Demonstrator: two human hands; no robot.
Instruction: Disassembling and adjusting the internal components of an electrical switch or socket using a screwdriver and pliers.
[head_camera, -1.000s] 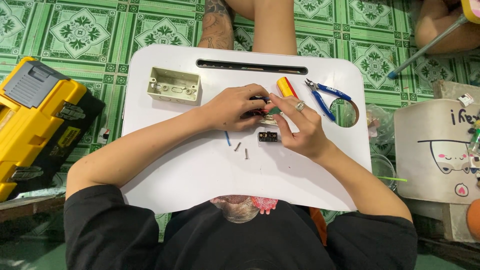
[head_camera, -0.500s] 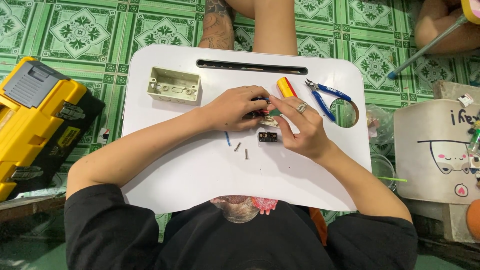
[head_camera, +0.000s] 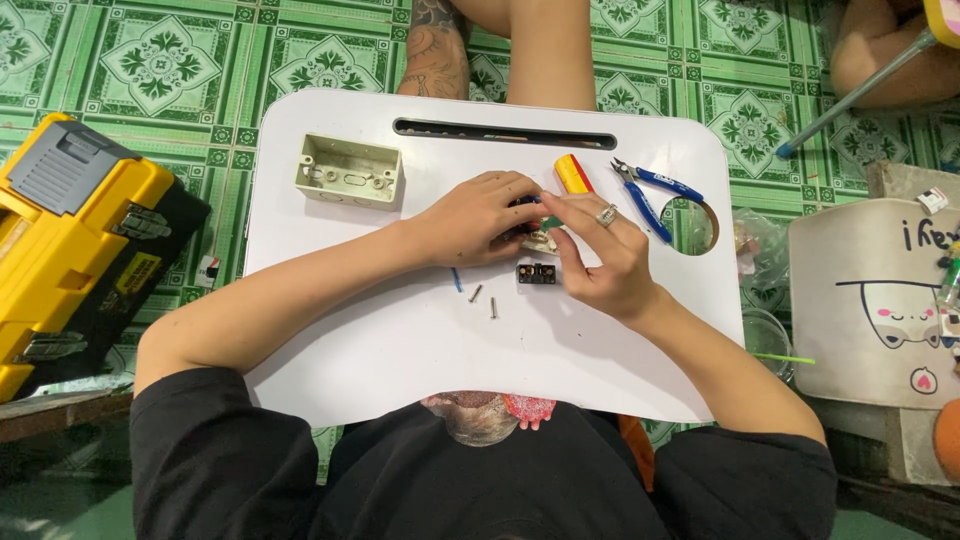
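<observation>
Two hands over a white lap table (head_camera: 400, 350), worked from above. Beyond the fingers, toward the far edge: beige plastic wall box (head_camera: 348, 171), open side up, well apart from the left hand (head_camera: 478, 218). Just beyond the right hand (head_camera: 600, 255): red-and-yellow handled tool (head_camera: 572, 174), partly hidden, and blue-handled cutters (head_camera: 655, 195) lying flat, jaws toward the fingers.

Left hand curled, fingertips pinched on a small dark part (head_camera: 522, 212) (mostly hidden; kind not certain). Right hand meeting it, thumb and forefinger pressed together at the same part, ringed finger arched above.

Just below the fingertips: small black terminal piece (head_camera: 537, 273), touching nothing but the table. Nearer the left wrist side: short blue wire offcut (head_camera: 456, 279), then two loose screws (head_camera: 484, 299), close together.

Judged step: fine fitting or seating at the pinched part, both hands committed. Next move likely calls for a steady left pinch and a freed right hand.
</observation>
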